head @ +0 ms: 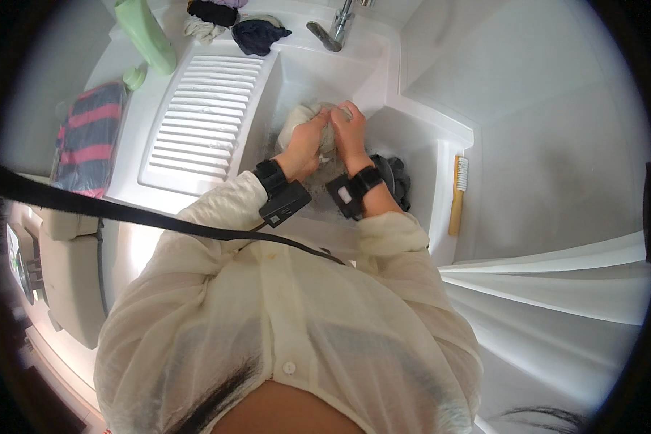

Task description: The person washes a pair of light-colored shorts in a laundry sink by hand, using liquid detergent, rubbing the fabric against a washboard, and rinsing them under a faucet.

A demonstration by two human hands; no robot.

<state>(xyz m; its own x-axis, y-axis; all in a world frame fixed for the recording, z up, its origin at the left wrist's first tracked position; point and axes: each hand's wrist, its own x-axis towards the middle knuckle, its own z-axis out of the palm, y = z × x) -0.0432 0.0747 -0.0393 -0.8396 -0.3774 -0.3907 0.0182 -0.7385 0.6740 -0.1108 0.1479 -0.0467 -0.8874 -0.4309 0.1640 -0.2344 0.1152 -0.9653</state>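
Note:
Over the white laundry sink (331, 65), my left hand (305, 142) and my right hand (349, 133) are side by side, both gripping a wet off-white cloth (298, 116). The cloth is bunched; part of it bulges out to the left of my left hand, and the rest is partly hidden behind my fingers. Below the hands lies cloudy water in the basin. A dark cloth (399, 176) rests in the basin just right of my right wrist. Black straps with small devices circle both wrists.
A ribbed washboard (200, 119) adjoins the basin's left side. Beyond stand a green bottle (151, 43), its cap (133, 78) and small crumpled garments (257, 35). A chrome faucet (331, 38) overhangs the back. A wooden-handled brush (457, 198) lies on the right ledge; a striped, bagged textile (90, 133) lies left.

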